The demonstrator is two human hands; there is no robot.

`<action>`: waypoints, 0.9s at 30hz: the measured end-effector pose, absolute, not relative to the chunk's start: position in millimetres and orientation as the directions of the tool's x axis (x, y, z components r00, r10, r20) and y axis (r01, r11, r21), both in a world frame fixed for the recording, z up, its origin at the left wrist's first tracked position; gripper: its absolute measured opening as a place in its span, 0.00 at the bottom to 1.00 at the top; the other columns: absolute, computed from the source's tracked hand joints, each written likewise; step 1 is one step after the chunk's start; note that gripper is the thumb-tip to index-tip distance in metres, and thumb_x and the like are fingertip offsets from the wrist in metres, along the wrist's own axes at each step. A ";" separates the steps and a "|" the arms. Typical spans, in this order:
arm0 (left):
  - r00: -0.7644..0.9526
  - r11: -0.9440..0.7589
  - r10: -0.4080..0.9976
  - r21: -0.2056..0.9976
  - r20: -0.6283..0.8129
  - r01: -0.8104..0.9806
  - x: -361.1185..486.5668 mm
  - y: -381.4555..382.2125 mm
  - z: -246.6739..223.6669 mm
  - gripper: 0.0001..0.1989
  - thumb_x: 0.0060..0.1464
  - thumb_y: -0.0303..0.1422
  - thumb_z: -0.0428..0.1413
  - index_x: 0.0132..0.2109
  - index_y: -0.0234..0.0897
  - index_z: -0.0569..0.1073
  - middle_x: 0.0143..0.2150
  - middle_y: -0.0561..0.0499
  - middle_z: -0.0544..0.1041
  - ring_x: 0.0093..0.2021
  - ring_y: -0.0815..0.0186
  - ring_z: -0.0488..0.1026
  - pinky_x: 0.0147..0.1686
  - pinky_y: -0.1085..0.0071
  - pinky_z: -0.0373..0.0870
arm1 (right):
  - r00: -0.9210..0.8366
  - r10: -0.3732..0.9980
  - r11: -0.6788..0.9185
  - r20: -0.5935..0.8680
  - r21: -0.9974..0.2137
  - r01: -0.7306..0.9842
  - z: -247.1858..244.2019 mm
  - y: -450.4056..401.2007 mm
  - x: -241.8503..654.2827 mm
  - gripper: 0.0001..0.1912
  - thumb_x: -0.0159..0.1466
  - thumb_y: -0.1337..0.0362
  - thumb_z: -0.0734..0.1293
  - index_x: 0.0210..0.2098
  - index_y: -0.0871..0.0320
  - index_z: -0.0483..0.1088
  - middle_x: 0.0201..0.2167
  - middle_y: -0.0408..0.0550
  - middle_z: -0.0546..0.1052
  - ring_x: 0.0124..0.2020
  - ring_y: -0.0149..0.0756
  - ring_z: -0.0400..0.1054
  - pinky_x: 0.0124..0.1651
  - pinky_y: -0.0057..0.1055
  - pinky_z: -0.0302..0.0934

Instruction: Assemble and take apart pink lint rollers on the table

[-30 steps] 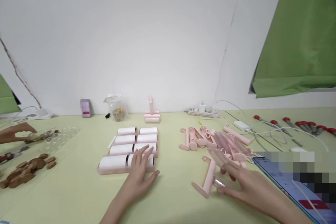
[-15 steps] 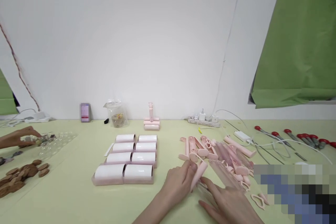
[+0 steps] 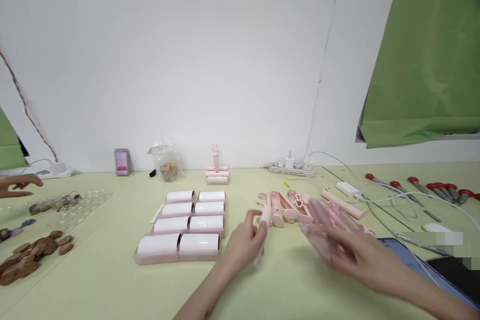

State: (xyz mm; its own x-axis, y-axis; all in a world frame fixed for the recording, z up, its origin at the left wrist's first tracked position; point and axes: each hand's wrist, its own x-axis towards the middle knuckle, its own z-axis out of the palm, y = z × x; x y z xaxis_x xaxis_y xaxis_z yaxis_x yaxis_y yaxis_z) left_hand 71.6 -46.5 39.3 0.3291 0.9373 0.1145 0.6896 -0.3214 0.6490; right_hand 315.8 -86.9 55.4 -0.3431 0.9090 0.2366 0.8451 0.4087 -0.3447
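My left hand (image 3: pixel 245 240), its fingers curled, grips a pink plastic lint roller part (image 3: pixel 265 216) just above the table. My right hand (image 3: pixel 343 252) is over the front of a pile of pink roller parts (image 3: pixel 283 207), smeared by motion. Clear pinkish covers (image 3: pixel 318 242) overlap its fingertips; whether they are gripped cannot be made out. To the left, white lint rolls (image 3: pixel 200 244) in pinkish clear covers lie in two columns. An assembled pink lint roller (image 3: pixel 216 165) stands by the wall behind them.
At far left another person's hand (image 3: pixel 18 185) is near bubble wrap (image 3: pixel 80 207) and brown wooden discs (image 3: pixel 37 252). A power strip (image 3: pixel 292 170), white cables and red-capped tools (image 3: pixel 438 190) lie at the back right. A phone (image 3: pixel 408 260) lies at the right.
My left hand has moved left and slightly up with the pink part. My right hand has swung right and up, away from it, over the pile. The other person's hand has drawn back left.
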 end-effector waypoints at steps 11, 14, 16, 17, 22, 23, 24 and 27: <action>0.057 -0.051 0.998 0.702 0.014 0.711 111.5 49.1 23.1 0.14 0.55 0.36 0.49 0.47 0.34 0.65 0.45 0.47 0.68 0.41 0.64 0.69 0.40 0.61 0.68 | -0.028 0.992 0.059 0.126 -0.253 0.966 52.4 32.2 304.9 0.19 0.56 0.52 0.57 0.37 0.58 0.68 0.28 0.51 0.76 0.29 0.45 0.69 0.25 0.30 0.51; 0.044 -0.044 0.999 0.749 0.020 0.661 117.0 50.5 9.4 0.13 0.55 0.36 0.49 0.45 0.33 0.66 0.43 0.48 0.70 0.40 0.65 0.69 0.39 0.63 0.68 | -0.037 0.992 0.060 0.121 -0.195 0.979 49.4 29.2 306.9 0.18 0.57 0.52 0.55 0.28 0.58 0.69 0.25 0.52 0.76 0.27 0.44 0.69 0.24 0.30 0.49; 0.025 -0.049 0.999 0.782 0.043 0.621 120.7 50.0 3.0 0.13 0.55 0.37 0.49 0.42 0.32 0.68 0.40 0.49 0.71 0.37 0.66 0.70 0.38 0.64 0.68 | -0.029 0.991 0.051 0.134 -0.160 0.986 51.8 27.4 307.0 0.18 0.58 0.54 0.53 0.26 0.58 0.68 0.26 0.52 0.75 0.28 0.45 0.69 0.25 0.30 0.50; 0.013 -0.055 0.998 0.800 0.058 0.597 122.2 49.5 0.3 0.13 0.55 0.37 0.48 0.39 0.31 0.69 0.37 0.50 0.72 0.36 0.66 0.70 0.37 0.65 0.67 | -0.025 0.989 0.046 0.146 -0.144 0.989 54.3 27.8 305.9 0.18 0.59 0.55 0.53 0.27 0.58 0.68 0.27 0.53 0.76 0.29 0.45 0.69 0.25 0.30 0.50; -0.105 -0.093 0.982 0.888 0.156 0.451 125.0 42.4 -10.8 0.19 0.56 0.36 0.41 0.30 0.30 0.71 0.32 0.45 0.75 0.37 0.61 0.70 0.36 0.72 0.63 | -0.053 0.982 0.070 0.181 -0.088 0.994 74.6 51.7 280.1 0.14 0.59 0.59 0.55 0.30 0.59 0.68 0.29 0.55 0.74 0.34 0.47 0.68 0.30 0.36 0.54; -0.126 -0.103 0.977 0.901 0.171 0.420 125.2 40.5 -12.8 0.18 0.56 0.36 0.41 0.31 0.30 0.71 0.33 0.44 0.75 0.37 0.61 0.71 0.36 0.72 0.63 | -0.069 0.981 0.086 0.179 -0.090 0.992 78.9 60.9 269.6 0.13 0.59 0.60 0.57 0.30 0.60 0.68 0.30 0.54 0.74 0.34 0.46 0.68 0.32 0.37 0.55; -0.139 -0.115 0.973 0.913 0.182 0.391 125.4 38.7 -14.8 0.18 0.56 0.36 0.41 0.33 0.30 0.71 0.33 0.44 0.75 0.36 0.62 0.71 0.35 0.73 0.63 | -0.088 0.980 0.106 0.178 -0.099 0.989 82.8 71.3 257.0 0.12 0.60 0.60 0.58 0.31 0.61 0.68 0.31 0.53 0.74 0.35 0.44 0.67 0.35 0.38 0.57; -0.135 -0.149 0.970 0.935 0.201 0.321 126.6 35.5 -20.3 0.17 0.55 0.36 0.41 0.33 0.32 0.71 0.32 0.45 0.76 0.34 0.64 0.71 0.33 0.74 0.64 | -0.152 0.973 0.182 0.173 -0.175 0.968 90.1 107.1 208.1 0.12 0.61 0.59 0.59 0.39 0.60 0.67 0.38 0.48 0.71 0.38 0.35 0.66 0.41 0.39 0.59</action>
State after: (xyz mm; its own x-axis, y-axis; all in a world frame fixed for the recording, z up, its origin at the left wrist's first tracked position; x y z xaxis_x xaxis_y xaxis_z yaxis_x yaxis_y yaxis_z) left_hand 126.6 35.5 -20.3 -0.1347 0.9704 0.2007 0.3211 -0.1489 0.9353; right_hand 208.1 107.1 90.1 -0.1515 0.9732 0.1728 0.9676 0.1818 -0.1754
